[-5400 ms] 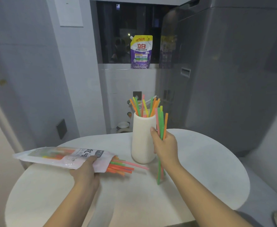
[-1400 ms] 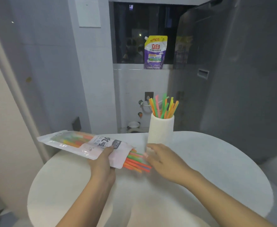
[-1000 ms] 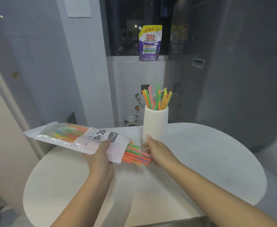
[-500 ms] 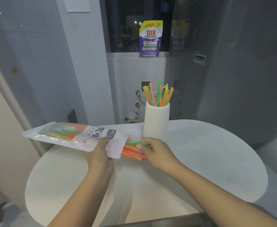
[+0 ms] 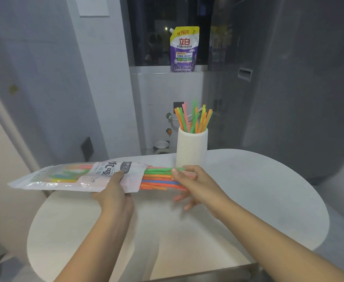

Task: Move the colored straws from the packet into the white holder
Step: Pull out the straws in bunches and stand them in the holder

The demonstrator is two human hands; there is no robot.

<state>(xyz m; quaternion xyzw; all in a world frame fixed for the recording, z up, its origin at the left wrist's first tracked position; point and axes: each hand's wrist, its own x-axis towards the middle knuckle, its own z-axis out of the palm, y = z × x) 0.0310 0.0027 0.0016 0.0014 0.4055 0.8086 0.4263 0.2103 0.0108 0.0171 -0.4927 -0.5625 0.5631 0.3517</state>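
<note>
The straws (image 5: 158,179) stick out of the packet (image 5: 75,176) mouth, and their long axis runs sideways, toward the right hand (image 5: 195,186). Its thumb and fingers are pinched on the top green straws at their free ends; the lower fingers are spread below the bundle. The left hand (image 5: 114,192) grips the packet near its mouth. The holder (image 5: 191,147) stands just behind the right fingers, so the right hand is nearer to it.
</note>
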